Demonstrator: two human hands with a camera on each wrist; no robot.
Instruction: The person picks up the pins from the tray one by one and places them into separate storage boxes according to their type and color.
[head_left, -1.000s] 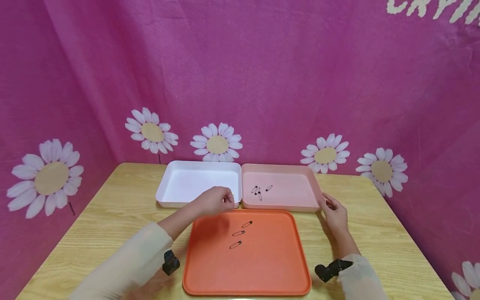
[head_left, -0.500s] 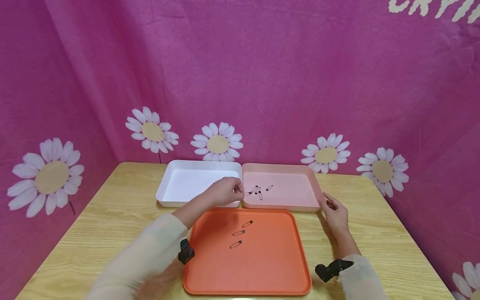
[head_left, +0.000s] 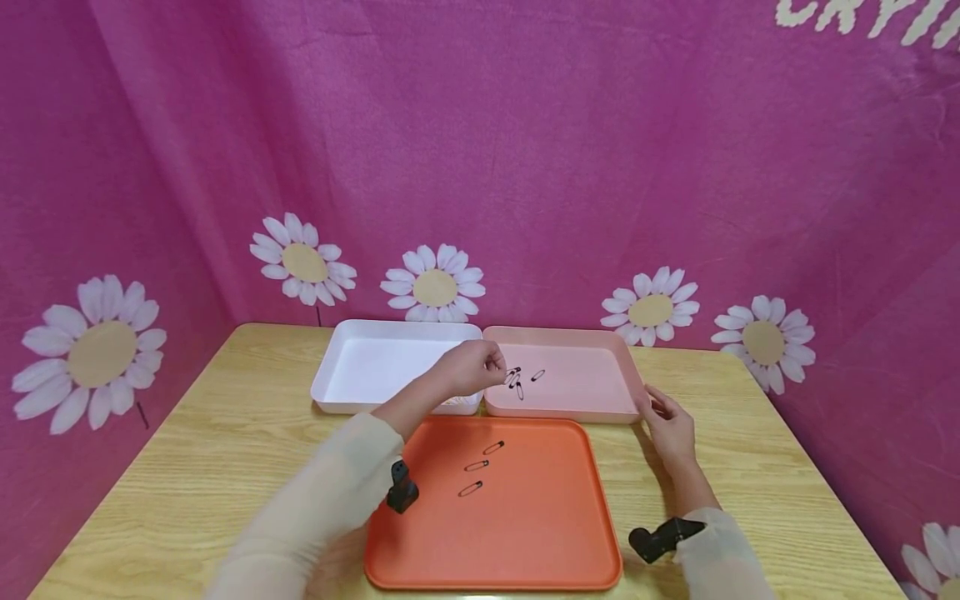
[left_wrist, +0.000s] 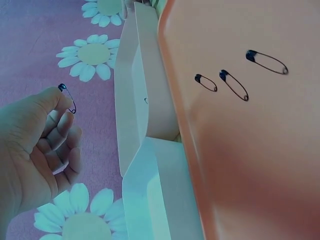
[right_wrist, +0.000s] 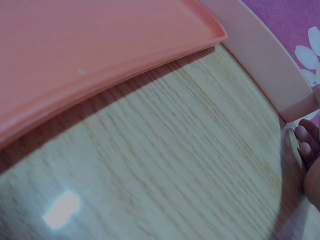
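My left hand (head_left: 471,368) is over the left side of the pink tray (head_left: 592,375). Its thumb and index finger pinch a black safety pin (left_wrist: 62,87), seen in the left wrist view with its dark head up; the other fingers are curled in. Several black safety pins lie in the pink tray just beyond the fingertips. On the orange tray (head_left: 540,533) three more lie in a slanted row, among them a front safety pin (head_left: 470,489). My right hand (head_left: 670,425) rests at the pink tray's front right corner, its fingertips at the wall.
The white tray (head_left: 375,358) stands left of the pink one, sides together; small yellowish things (head_left: 457,401) show in it beneath my left wrist. All three trays are on a wooden table (head_left: 225,433). A magenta cloth (head_left: 480,150) with daisies hangs behind.
My left hand has moved up and right from the white tray's front corner to above the pink tray, carrying the safety pin. The right hand keeps its place at the corner.
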